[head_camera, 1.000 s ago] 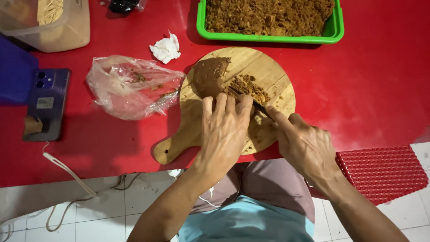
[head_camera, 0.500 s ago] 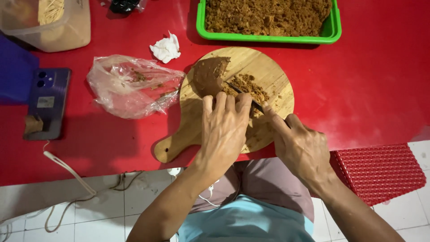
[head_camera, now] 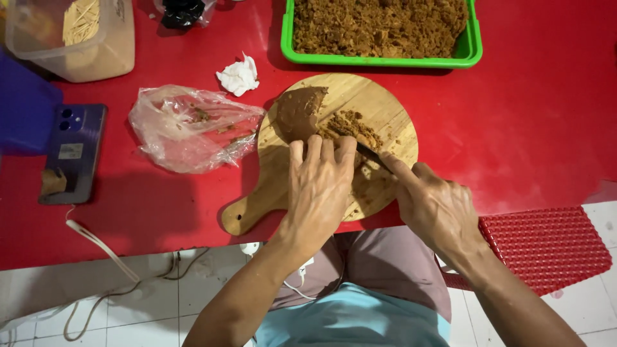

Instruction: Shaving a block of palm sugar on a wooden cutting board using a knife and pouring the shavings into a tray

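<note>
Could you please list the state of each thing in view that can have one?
Left hand: flat, pressing on the block.
Right hand: gripping a knife.
Brown block: partly shaved into crumbs.
Board: crumb-strewn.
Green tray: full of shavings.
Plastic bag: crumpled, nearly empty.
Tissue: crumpled.
Phone: face down.

Two bare forearms, no sleeves down to elbows. Left hand [head_camera: 319, 186] and right hand [head_camera: 436, 207] ungloved, no rings, watch or bands visible. Raised tendons and veins on hand backs. Light blue top at torso, greyish-mauve shorts or trousers over lap. Nails short, unpainted.
</note>
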